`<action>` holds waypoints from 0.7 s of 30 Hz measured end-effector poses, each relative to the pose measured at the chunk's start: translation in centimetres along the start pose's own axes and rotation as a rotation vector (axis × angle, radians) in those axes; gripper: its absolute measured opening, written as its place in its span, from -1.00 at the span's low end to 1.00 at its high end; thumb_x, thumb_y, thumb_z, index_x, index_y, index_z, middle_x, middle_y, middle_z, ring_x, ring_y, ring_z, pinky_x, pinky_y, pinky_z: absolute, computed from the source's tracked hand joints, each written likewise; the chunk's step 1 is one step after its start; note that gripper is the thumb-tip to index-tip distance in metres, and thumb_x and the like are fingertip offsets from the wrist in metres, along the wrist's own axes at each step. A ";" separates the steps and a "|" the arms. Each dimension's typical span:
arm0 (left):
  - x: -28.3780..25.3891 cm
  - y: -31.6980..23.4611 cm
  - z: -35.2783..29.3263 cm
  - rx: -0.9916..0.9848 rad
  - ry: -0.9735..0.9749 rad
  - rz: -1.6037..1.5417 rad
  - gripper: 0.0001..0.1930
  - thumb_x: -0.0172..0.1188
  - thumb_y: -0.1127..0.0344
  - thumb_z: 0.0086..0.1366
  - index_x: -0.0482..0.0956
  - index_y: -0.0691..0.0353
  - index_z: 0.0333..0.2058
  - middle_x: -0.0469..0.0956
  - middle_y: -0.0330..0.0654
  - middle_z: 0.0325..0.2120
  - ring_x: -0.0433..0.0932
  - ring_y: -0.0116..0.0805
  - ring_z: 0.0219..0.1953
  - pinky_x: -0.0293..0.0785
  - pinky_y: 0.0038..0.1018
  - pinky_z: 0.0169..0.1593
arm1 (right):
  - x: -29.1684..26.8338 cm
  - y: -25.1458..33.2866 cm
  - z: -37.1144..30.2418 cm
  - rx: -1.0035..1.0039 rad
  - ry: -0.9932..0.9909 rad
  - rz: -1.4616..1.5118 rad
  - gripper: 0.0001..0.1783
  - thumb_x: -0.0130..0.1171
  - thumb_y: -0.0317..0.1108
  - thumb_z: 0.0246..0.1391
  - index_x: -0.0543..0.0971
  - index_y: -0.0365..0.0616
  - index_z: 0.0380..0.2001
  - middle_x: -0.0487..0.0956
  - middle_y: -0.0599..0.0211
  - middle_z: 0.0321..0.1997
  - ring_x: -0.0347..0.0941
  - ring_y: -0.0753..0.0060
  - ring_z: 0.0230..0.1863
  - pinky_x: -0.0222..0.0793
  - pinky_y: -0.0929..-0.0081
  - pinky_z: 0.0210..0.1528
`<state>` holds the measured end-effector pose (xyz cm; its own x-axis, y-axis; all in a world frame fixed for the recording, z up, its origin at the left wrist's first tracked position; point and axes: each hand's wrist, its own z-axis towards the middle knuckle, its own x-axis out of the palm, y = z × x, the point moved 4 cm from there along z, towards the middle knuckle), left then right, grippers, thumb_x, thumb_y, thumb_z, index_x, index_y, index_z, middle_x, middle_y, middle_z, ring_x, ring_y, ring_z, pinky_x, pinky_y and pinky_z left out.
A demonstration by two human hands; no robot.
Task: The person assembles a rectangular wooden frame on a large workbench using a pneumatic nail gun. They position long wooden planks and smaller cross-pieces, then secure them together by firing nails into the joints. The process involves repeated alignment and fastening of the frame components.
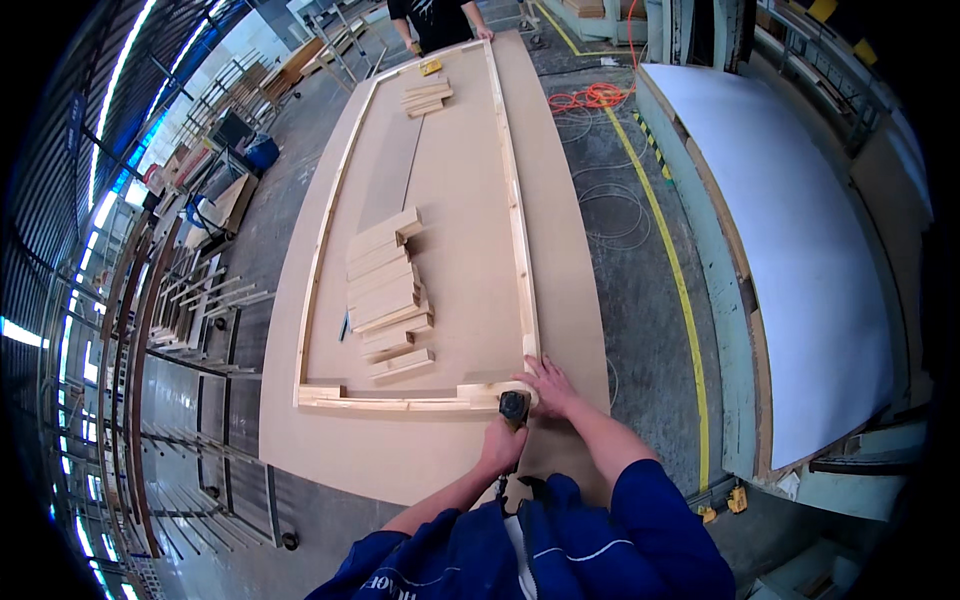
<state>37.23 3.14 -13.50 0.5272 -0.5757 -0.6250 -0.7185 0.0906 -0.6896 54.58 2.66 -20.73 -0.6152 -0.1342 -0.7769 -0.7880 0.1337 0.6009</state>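
A long, pale wooden frame (pixel 400 404) lies on a large tan board (pixel 440 450). At the frame's near right corner, my left hand (pixel 502 442) is closed around the handle of a nail gun (pixel 514 404) with a black top. The tool stands over the near rail, and its nose is hidden beneath it. My right hand (pixel 548 386) grips the same corner just right of the tool, its fingers spread over the wood. Short wooden blocks (pixel 345 391) (pixel 485 390) sit against the inside of the near rail.
Several loose wooden blocks (pixel 385 290) lie inside the frame, with another small pile (pixel 427 97) farther off. Another person (pixel 436 22) stands at the far end, hands near the frame. An orange hose (pixel 592 97) lies on the floor at right, beside a white-topped panel stack (pixel 800 250).
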 end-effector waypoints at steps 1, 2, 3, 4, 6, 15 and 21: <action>0.1 0.0 0.0 0.017 0.012 -0.013 -0.61 0.22 0.25 0.21 0.59 0.52 -0.14 0.62 0.42 -0.30 0.64 0.37 -0.12 0.57 0.03 -0.05 | 0.0 0.0 -0.1 0.010 0.020 -0.014 0.16 0.65 -0.12 -0.34 0.31 0.55 0.41 -0.06 0.22 0.65 -0.15 -0.34 0.61 0.04 -0.22 0.53; 0.1 0.1 0.0 0.034 0.015 -0.020 -0.61 0.22 0.26 0.21 0.59 0.52 -0.13 0.62 0.42 -0.30 0.64 0.37 -0.12 0.56 0.03 -0.04 | 0.0 0.1 0.0 0.009 0.030 -0.021 0.16 0.65 -0.12 -0.31 0.29 0.57 0.42 -0.08 0.22 0.66 -0.18 -0.34 0.62 0.06 -0.25 0.52; 0.1 0.1 0.1 0.052 0.018 -0.026 -0.61 0.22 0.26 0.21 0.59 0.52 -0.13 0.62 0.42 -0.30 0.63 0.37 -0.12 0.56 0.03 -0.04 | -0.2 0.2 0.0 0.006 0.016 -0.012 0.14 0.64 -0.12 -0.30 0.29 0.55 0.42 -0.09 0.24 0.66 -0.18 -0.33 0.62 0.05 -0.25 0.53; 0.2 0.3 0.1 0.021 0.015 -0.017 -0.62 0.22 0.27 0.21 0.60 0.51 -0.13 0.62 0.43 -0.30 0.63 0.37 -0.12 0.57 0.04 -0.05 | -0.2 0.2 0.0 0.015 0.026 -0.014 0.13 0.63 -0.11 -0.28 0.30 0.54 0.42 -0.09 0.25 0.66 -0.19 -0.32 0.62 0.03 -0.24 0.54; 0.3 0.5 0.3 0.023 0.031 -0.008 -0.62 0.22 0.26 0.21 0.60 0.51 -0.13 0.61 0.43 -0.30 0.63 0.37 -0.13 0.56 0.04 -0.05 | -0.1 0.3 -0.1 0.009 0.045 -0.051 0.14 0.63 -0.11 -0.26 0.27 0.56 0.43 -0.09 0.19 0.65 -0.21 -0.37 0.62 0.06 -0.25 0.52; -0.9 1.1 0.1 -0.032 0.017 0.008 -0.61 0.21 0.16 0.24 0.65 0.45 -0.20 0.63 0.36 -0.34 0.65 0.34 -0.18 0.57 0.03 -0.09 | 0.9 -0.1 0.2 0.016 0.024 -0.029 0.16 0.64 -0.07 -0.28 0.27 0.47 0.44 -0.07 0.15 0.64 -0.14 -0.41 0.59 0.08 -0.23 0.52; -4.3 4.5 -0.6 -0.168 -0.047 0.035 -0.61 0.22 0.12 0.24 0.67 0.42 -0.22 0.64 0.34 -0.35 0.67 0.30 -0.17 0.57 0.01 -0.09 | 1.2 0.0 0.1 0.022 -0.004 -0.024 0.21 0.67 -0.07 -0.31 0.25 0.39 0.46 -0.13 0.18 0.66 -0.18 -0.33 0.62 0.00 -0.19 0.57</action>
<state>31.49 5.53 -13.66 0.5183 -0.5354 -0.6669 -0.8005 -0.0293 -0.5986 53.82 2.56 -21.72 -0.5961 -0.1334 -0.7917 -0.8017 0.1523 0.5780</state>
